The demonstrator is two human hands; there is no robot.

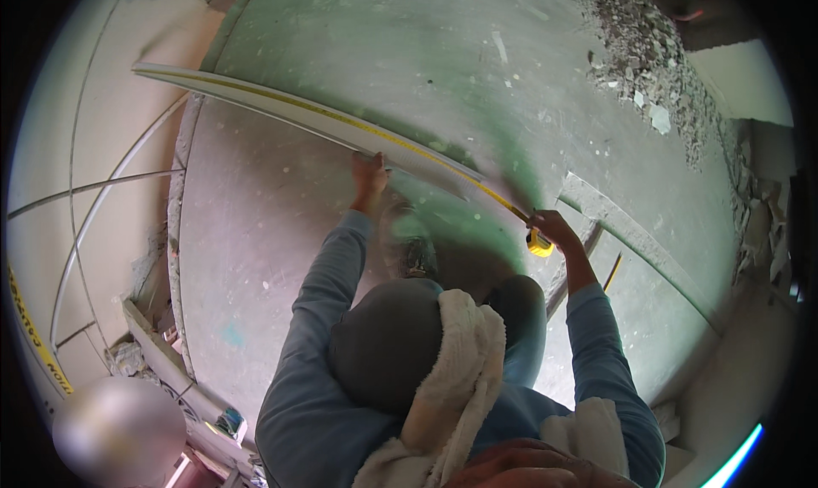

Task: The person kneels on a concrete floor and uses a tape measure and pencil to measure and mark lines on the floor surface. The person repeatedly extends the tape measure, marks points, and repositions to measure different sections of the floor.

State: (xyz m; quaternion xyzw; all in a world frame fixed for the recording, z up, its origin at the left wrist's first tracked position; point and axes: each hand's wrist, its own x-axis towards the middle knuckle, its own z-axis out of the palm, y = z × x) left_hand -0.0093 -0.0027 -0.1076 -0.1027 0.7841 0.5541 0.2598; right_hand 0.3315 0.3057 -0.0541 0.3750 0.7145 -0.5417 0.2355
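Note:
A long, pale channel-like strip point(281, 107) lies across in front of me, slanting from the far left down toward the middle right. My left hand point(370, 178) is closed on its near edge, around the middle of its length. In my right hand point(554, 226) is a yellow tape measure point(539, 244), off the strip's right end. Its yellow blade point(396, 139) is drawn out along the strip toward the far left end. My bent knees are below, with a white towel point(460, 352) hanging over me.
Grey floor point(341, 28) spreads around me. Rubble point(652, 71) is heaped at the far right. Pale angled strips point(626, 211) and a thin yellow stick point(613, 273) are to my right. Curved rods point(119, 164) and yellow printed tape point(38, 339) are at left. A person point(119, 433) is lower left.

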